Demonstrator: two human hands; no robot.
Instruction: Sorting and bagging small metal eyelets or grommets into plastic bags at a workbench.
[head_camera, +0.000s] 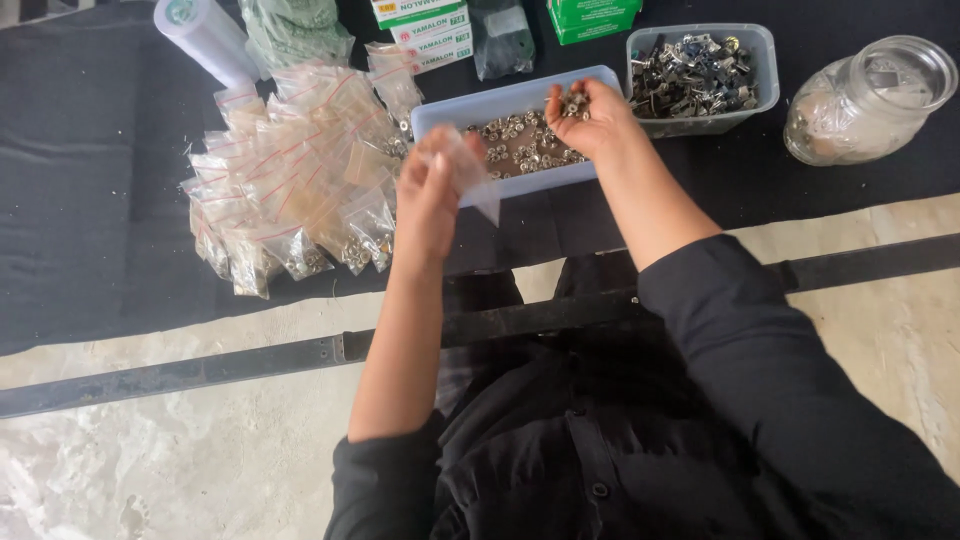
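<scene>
Small clear plastic zip bag (470, 175), blurred, pinched in left hand (428, 195). Right hand (585, 118) cupped around small silver nuts (573, 103), above pale blue plastic tray (520, 95) holding more. Beyond, grey tub (745, 45) of metal parts.

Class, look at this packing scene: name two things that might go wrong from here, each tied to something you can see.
1. The right hand cups small metal nuts over the blue tray; some may spill onto the black cloth.
2. The left hand pinches a small clear bag that looks blurred; if its mouth is not open, nuts may miss it.
</scene>
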